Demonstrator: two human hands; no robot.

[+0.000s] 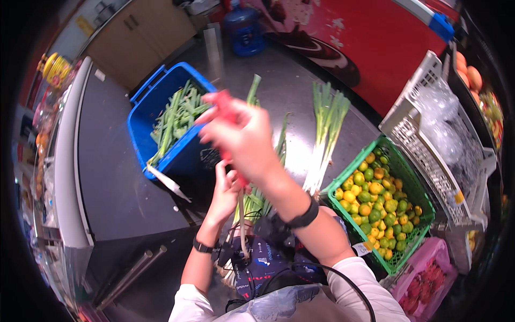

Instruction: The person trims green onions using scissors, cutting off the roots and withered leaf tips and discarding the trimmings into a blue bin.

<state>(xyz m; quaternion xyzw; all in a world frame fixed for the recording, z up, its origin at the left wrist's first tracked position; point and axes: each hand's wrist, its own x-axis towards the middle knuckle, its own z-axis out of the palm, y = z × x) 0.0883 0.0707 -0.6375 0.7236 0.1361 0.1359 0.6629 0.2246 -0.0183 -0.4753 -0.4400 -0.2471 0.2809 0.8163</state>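
My left hand [226,195] grips a pale green-onion stalk [242,229], its root end hanging down over my lap. Higher up, my right hand [247,139] is blurred, with a red strip-like thing [226,105] between its fingers. Red also shows by the left fingertips; motion blur hides its exact form. Beneath both hands lie green onions [253,201], partly covered by my forearms. A separate bunch of green onions [322,137] rests on the dark floor, white ends towards me. The blue bin [183,151] left of my hands holds green leaves [177,116], and one white-ended stalk [169,183] hangs over its rim.
A green crate [414,241] of small green-yellow citrus fruit stands at the right. Beyond it is a grey crate [438,173] with clear plastic bags. A pink bag [426,281] holds red produce. The display case [74,161] borders the left; a blue water bottle [245,30] stands at the back.
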